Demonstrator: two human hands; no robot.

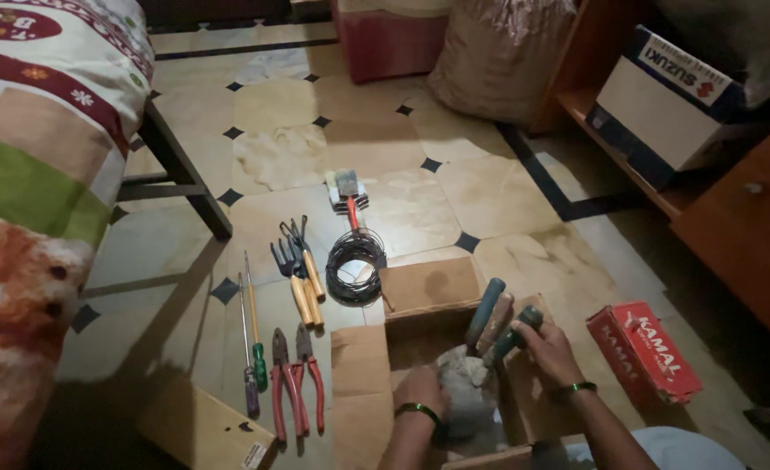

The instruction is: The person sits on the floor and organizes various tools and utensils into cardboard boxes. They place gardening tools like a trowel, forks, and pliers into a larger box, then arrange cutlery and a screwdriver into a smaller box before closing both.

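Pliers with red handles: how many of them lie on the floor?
2. Both pliers lie side by side on the tiles left of the open cardboard box: one nearer the screwdrivers, the other nearer the box. More may be hidden inside it.

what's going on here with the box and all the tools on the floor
A person is reaching with both hands into an open cardboard box on the tiled floor. The right hand grips a teal-handled tool, and the left hand rests on a grey lump inside the box; a second teal handle sticks up beside them. Laid out to the left are two red-handled pliers, two screwdrivers, small garden forks, a coil of black wire and a brush. A red carton sits to the right.
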